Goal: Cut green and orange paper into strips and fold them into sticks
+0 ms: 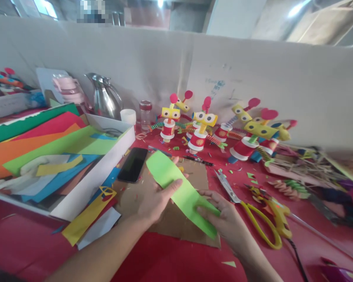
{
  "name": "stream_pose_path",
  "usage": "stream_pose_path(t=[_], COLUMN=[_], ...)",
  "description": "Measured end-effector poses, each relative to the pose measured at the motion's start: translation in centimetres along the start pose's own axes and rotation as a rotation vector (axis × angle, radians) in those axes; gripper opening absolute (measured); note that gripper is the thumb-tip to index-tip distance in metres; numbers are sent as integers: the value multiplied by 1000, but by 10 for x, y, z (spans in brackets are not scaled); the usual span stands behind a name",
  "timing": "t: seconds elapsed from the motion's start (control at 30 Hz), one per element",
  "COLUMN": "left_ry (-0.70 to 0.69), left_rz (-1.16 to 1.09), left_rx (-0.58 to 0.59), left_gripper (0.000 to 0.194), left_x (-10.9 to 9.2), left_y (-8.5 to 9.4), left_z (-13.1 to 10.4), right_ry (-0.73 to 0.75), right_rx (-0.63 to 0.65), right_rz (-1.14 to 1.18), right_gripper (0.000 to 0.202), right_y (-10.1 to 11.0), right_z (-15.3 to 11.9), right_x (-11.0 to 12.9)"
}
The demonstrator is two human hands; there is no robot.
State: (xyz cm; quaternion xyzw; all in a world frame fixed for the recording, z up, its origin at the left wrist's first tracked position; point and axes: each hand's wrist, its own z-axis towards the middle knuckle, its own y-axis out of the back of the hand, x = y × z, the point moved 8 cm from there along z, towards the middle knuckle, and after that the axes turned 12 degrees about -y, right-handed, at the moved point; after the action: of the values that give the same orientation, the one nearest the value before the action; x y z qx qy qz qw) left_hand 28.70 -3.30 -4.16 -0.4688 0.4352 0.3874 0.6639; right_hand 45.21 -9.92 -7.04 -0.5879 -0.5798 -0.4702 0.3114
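Observation:
A long strip of light green paper (184,194) slants across the middle of the head view, above a piece of brown cardboard (170,225). My left hand (157,197) grips its left edge, thumb on top and fingers mostly hidden underneath. Lower down, my right hand (220,217) pinches the strip near its other end, between thumb and fingers. Behind my left hand lies a black phone (133,164). Right of the cardboard are scissors with yellow handles (261,227), partly open, and a yellow glue gun (278,219) with a black cord.
A white box (97,180) of coloured paper sheets stands at left. Several paper-cup robot figures (198,140) line the back of the red table, by a steel jug (106,98), a paper cup (128,116) and a glass jar (146,115). Paper scraps (86,219) lie beside the box.

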Motion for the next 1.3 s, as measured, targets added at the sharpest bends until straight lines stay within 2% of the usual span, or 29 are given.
stream_pose_path(t=[0.17,0.3,0.37,0.43,0.53,0.63,0.73,0.8,0.9,1.0,1.07,1.2,1.3], left_ry=[-127,-130,-104,-87,-66,-13,120,206,196,121,105,81,-7], left_rz=[-8,-98,-138,-185,-264,-396,-574,-700,-845,-854,-827,-806,-835], left_rx=[-161,-224,-247,-268,-313,-379,-401,-359,-342,-345,-289,-180,-188], left_gripper=[30,40,36,31,24,17,38,49,48,50,53,54,50], left_x=[-18,-16,-12,-7,1,8,17,22,21,16,11,-4,-19], left_y=[35,50,52,53,56,62,64,59,58,65,65,61,65], left_z=[23,37,40,42,45,46,46,46,50,54,56,53,54], right_ry=[65,151,281,484,757,913,1041,1122,1184,1085,980,803,697], right_rx=[-90,-307,-474,-635,-814,-876,-892,-840,-574,-227,-74,45,74], right_rz=[-93,-205,-267,-337,-491,-590,-579,-552,-638,-913,-1062,-1164,-1167], right_gripper=[27,21,19,16,18,28,39,42,35,19,20,16,15], right_y=[15,34,45,51,47,37,32,27,8,-23,-37,-45,-44], right_z=[8,9,1,-15,-39,-54,-68,-75,-72,-52,-39,-27,-26], right_x=[0,0,10,26,44,51,54,56,57,45,33,17,14])
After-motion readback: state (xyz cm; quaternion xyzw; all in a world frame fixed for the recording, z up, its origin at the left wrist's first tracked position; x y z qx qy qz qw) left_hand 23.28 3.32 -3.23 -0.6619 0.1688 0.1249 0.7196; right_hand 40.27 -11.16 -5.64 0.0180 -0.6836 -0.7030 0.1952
